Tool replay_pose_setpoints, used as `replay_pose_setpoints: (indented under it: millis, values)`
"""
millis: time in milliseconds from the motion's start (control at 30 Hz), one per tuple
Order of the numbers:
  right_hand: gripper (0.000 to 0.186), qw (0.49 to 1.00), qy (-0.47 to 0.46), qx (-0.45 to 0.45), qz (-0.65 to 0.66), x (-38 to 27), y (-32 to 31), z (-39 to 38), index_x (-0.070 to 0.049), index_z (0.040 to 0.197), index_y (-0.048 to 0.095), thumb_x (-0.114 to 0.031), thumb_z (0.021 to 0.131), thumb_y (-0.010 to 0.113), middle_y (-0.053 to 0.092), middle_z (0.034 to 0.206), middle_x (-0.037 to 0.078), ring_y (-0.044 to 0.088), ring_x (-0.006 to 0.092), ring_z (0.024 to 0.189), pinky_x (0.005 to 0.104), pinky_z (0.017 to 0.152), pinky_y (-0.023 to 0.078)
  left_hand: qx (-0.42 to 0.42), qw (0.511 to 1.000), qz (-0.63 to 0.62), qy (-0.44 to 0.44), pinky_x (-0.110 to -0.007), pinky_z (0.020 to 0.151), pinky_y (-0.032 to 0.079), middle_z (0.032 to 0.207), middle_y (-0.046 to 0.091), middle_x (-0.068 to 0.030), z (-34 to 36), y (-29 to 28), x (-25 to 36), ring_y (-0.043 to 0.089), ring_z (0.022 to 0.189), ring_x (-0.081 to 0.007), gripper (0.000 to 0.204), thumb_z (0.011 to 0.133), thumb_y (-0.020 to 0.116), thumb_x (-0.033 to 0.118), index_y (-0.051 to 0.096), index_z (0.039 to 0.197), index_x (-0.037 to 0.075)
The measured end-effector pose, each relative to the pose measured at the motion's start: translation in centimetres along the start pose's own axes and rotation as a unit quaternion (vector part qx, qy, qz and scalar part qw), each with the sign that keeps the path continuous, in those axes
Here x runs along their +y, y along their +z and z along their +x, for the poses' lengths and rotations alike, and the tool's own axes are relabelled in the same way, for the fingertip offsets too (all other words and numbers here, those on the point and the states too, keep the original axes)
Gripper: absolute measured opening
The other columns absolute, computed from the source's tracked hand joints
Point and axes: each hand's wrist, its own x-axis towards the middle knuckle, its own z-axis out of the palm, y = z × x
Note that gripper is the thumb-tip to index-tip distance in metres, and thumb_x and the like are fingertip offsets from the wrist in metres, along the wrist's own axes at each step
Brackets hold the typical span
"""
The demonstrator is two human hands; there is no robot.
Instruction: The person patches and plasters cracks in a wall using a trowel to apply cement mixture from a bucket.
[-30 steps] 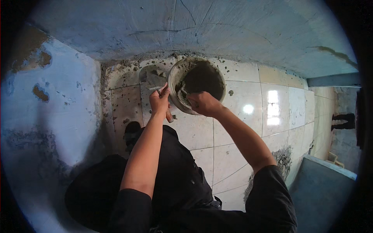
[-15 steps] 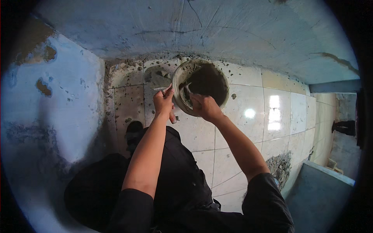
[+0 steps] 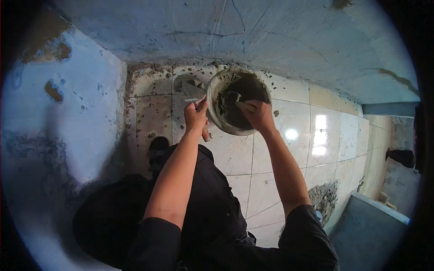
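Note:
My left hand (image 3: 195,116) is closed round the reddish handle of a trowel (image 3: 206,134). Grey mortar (image 3: 189,86) is heaped at the trowel's blade end, just left of the bucket. Over the round bucket (image 3: 214,118), my right hand (image 3: 258,114) grips a small hand tool (image 3: 233,96) that reaches down inside. Its upper part shows a bent metal neck; its working end is hard to make out against the dark wet mortar (image 3: 247,88) in the bucket.
White floor tiles (image 3: 280,158) carry scattered mortar crumbs along the blue wall (image 3: 280,40). Another wall (image 3: 81,113) closes in at left. A rubble pile (image 3: 324,196) lies to the right, near a low grey partition (image 3: 368,230). My dark shoe (image 3: 158,144) is below my left hand.
My right hand has moved right across the bucket with the small tool, which now shows more. My left hand still holds the trowel. The whole view has shifted slightly.

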Motion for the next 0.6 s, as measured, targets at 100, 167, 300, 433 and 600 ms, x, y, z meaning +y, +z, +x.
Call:
replay_pose_setpoints:
  millis: [100, 167, 300, 433, 600]
  values:
    - [0.022, 0.982, 0.045, -0.075, -0.168, 1.9, 0.7, 1.0, -0.006, 0.097, 0.074, -0.024, 0.085, 0.069, 0.074, 0.088, 0.018, 0.072, 0.0375, 0.083, 0.046, 0.074, 0.058, 0.003, 0.999, 0.032, -0.023, -0.028, 0.04, 0.042, 0.095, 0.071, -0.001, -0.1, 0.1, 0.3, 0.048, 0.05, -0.0094, 0.025, 0.096, 0.071, 0.021, 0.073, 0.12, 0.012]
    - [0.02, 0.958, 0.046, -0.108, -0.263, 1.6, 1.7, 1.4, -0.007, 0.092, 0.074, -0.025, 0.087, 0.067, 0.074, 0.084, 0.018, 0.073, 0.0363, 0.081, 0.0457, 0.074, 0.058, 0.006, 1.0, 0.029, -0.002, -0.028, 0.04, 0.042, 0.096, 0.07, -0.0012, 0.6, -0.5, -0.1, 0.048, 0.05, -0.0094, 0.025, 0.096, 0.071, 0.021, 0.073, 0.12, 0.012]
    - [0.018, 0.928, -0.021, -0.143, -0.344, 2.7, 1.8, 2.5, -0.011, 0.091, 0.071, -0.028, 0.091, 0.063, 0.074, 0.083, 0.017, 0.074, 0.0325, 0.081, 0.0439, 0.069, 0.059, 0.004, 1.0, 0.025, -0.018, -0.028, 0.04, 0.042, 0.095, 0.07, -0.0006, 0.2, 0.2, 0.0, 0.048, 0.05, -0.0093, 0.026, 0.096, 0.071, 0.021, 0.073, 0.12, 0.012]
    - [0.02, 0.918, -0.089, -0.192, -0.335, 2.6, 0.5, 1.7, -0.013, 0.095, 0.071, -0.031, 0.093, 0.063, 0.074, 0.082, 0.014, 0.074, 0.032, 0.08, 0.0445, 0.067, 0.058, 0.008, 0.999, 0.031, -0.001, -0.028, 0.04, 0.041, 0.09, 0.066, 0.0007, 0.5, -0.3, -0.5, 0.048, 0.049, -0.0091, 0.026, 0.097, 0.07, 0.019, 0.072, 0.122, 0.011]
    - [0.023, 0.914, -0.098, -0.219, -0.327, 0.9, 0.6, 0.1, -0.014, 0.096, 0.072, -0.036, 0.094, 0.063, 0.074, 0.081, 0.012, 0.074, 0.0317, 0.08, 0.0453, 0.07, 0.059, 0.003, 1.0, 0.008, 0.008, -0.029, 0.041, 0.041, 0.086, 0.064, 0.0006, 1.0, -0.7, -1.0, 0.047, 0.048, -0.0089, 0.027, 0.097, 0.069, 0.016, 0.071, 0.123, 0.008]
